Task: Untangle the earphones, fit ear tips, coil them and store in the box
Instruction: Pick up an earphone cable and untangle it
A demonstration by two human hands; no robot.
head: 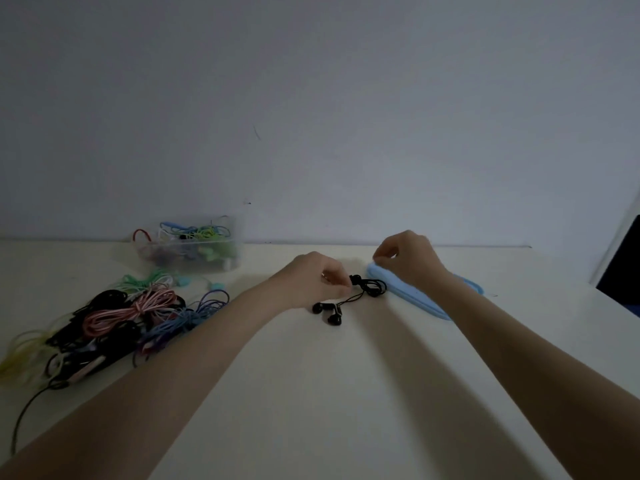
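Observation:
Black earphones lie on the white table in a small coil, with two black earbuds trailing toward me. My left hand has its fingers curled and pinches the cable at the coil's left side. My right hand hovers over the far end of a flat light-blue pouch, fingertips pinched together at its edge; whether it holds something small I cannot tell. A clear plastic box with several coloured earphones stands at the back left.
A tangled heap of earphone cables in black, pink, blue, green and yellow covers the table's left side. A black cable runs off toward the front left edge. The wall stands right behind the table; a dark object is at far right.

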